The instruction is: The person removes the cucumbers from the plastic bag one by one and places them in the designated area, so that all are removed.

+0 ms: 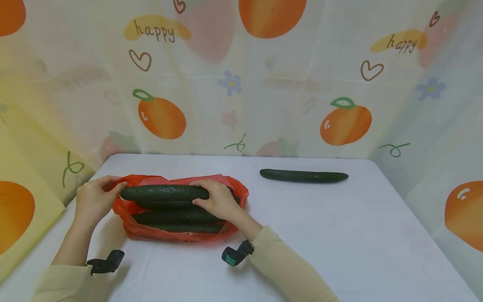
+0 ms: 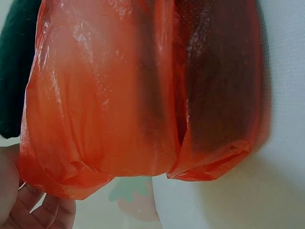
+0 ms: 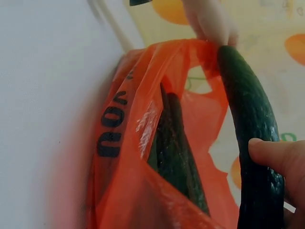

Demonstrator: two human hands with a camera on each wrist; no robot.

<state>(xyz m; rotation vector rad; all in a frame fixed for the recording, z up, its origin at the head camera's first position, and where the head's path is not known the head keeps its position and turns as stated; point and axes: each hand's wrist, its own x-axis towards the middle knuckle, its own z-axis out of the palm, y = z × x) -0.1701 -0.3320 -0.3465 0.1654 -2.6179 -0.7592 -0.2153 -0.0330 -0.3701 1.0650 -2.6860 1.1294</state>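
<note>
While the backdrop (image 1: pixel 264 96) reads "happy", the right hand (image 1: pixel 219 201) grips a cucumber (image 1: pixel 162 193), the left hand (image 1: pixel 92 198) apparently a bag (image 1: pixel 151 233).

Noted a white counter (image 1: pixel 339 226), faintly woven up close, with rounded far corners. Carries a red plastic bag (image 1: pixel 136 231) left of middle, stretched from side to side, with gaping mouth and dark print. Also bears one cucumber (image 1: pixel 304 176), lying flat near the far edge, apart from the bag, to its right.
</note>
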